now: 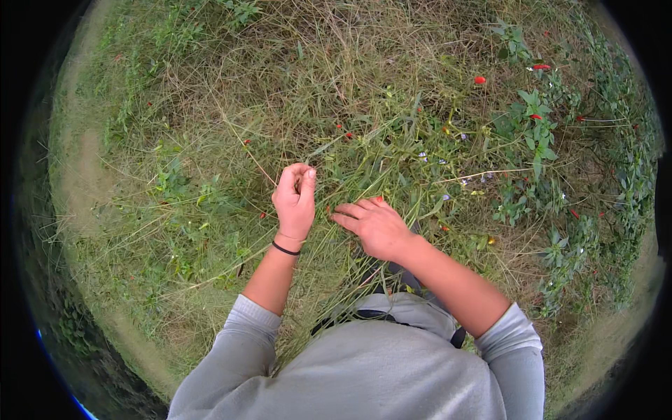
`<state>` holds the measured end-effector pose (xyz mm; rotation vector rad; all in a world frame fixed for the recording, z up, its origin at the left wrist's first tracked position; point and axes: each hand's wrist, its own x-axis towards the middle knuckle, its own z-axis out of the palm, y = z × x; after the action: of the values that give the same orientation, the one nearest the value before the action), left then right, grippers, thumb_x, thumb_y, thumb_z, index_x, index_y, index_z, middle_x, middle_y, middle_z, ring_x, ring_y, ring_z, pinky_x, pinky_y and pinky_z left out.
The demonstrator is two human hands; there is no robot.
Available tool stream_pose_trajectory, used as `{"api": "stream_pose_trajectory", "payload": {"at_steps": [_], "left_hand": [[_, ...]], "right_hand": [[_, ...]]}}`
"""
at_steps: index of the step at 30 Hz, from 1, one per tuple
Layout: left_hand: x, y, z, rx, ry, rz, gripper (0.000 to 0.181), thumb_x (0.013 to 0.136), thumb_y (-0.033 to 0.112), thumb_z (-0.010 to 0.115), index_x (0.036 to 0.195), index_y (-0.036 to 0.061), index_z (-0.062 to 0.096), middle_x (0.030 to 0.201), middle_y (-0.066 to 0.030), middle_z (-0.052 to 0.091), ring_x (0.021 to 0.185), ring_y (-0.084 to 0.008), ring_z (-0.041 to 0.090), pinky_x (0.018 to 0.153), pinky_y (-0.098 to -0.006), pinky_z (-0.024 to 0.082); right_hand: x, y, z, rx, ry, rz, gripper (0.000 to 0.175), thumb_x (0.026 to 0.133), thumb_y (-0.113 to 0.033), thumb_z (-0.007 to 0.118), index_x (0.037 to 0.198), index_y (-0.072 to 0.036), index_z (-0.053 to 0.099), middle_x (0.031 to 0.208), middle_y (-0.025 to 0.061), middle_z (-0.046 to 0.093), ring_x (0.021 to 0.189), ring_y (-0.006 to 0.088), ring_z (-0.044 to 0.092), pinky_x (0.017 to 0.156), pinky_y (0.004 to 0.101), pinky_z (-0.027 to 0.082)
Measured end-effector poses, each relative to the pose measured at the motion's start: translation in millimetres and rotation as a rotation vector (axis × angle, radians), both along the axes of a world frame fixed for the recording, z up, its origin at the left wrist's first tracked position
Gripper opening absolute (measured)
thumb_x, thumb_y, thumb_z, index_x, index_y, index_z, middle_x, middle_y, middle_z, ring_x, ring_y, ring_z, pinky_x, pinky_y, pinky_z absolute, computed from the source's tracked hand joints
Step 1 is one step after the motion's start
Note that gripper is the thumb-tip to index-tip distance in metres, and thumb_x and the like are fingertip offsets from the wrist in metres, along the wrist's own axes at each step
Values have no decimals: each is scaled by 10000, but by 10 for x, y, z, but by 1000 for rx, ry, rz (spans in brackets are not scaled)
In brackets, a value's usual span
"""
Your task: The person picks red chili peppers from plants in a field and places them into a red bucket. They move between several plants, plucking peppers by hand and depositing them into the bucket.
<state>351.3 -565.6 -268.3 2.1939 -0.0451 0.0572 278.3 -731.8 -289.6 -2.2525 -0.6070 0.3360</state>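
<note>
My left hand (295, 197), with a dark band on its wrist, is raised over the grass, its fingers curled in and the thumb up against them. Whether anything is pinched in it cannot be made out. To its right my right hand (371, 223) reaches palm down into long green grass blades (336, 262), fingers stretched and slightly parted. A red chili pepper (380, 199) shows at its fingertips; whether it is held is unclear. Another red pepper (262, 215) hangs low, just left of my left wrist.
Tangled dry and green grass surrounds me. Red peppers (480, 80) dot leafy pepper plants (538, 142) on the right. Small pale violet flowers (423, 156) stand beyond my right hand. A dry stem (485, 174) crosses the grass to the right. Bare ground (86, 178) shows at the far left.
</note>
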Motion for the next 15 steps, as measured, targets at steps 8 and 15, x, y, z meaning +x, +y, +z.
{"api": "stream_pose_trajectory", "payload": {"at_steps": [8,15], "left_hand": [[138,181,194,985,164,-529,186,745,308,664,773,124,665,727,-70,638,648,-267,620,564,-373,496],[31,234,2,1144,293,-585,238,758,336,633,704,104,639,666,-108,622,628,-292,624,549,-396,496]], "right_hand": [[-356,103,-179,30,92,26,435,712,-69,540,1134,-163,589,1136,38,533,1034,231,532,872,361,409],[-440,58,-152,42,165,15,484,698,-33,518,1162,-164,563,1188,10,535,1033,220,547,921,352,380]]}}
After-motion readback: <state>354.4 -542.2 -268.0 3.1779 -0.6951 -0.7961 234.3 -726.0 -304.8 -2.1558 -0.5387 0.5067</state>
